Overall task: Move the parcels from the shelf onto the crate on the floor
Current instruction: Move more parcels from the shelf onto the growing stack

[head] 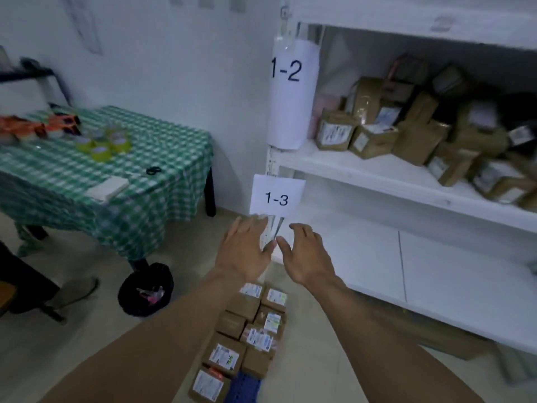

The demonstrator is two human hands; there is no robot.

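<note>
White shelf (348, 170) on pale floor (319, 373), green-checked worktop (72, 170) to its left. About nine parcels (223, 356) on the blue crate (244, 388) before it. Left hand (247, 251) and right hand (305, 254) empty, fingers (300, 228) spread.

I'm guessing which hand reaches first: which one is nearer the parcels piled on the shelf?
Right. The right hand hovers below and left of the shelf parcels; the left hand is beside it, farther left, toward the checked table.

Head-worn view, forward and down, near the shelf (348, 168)
</note>
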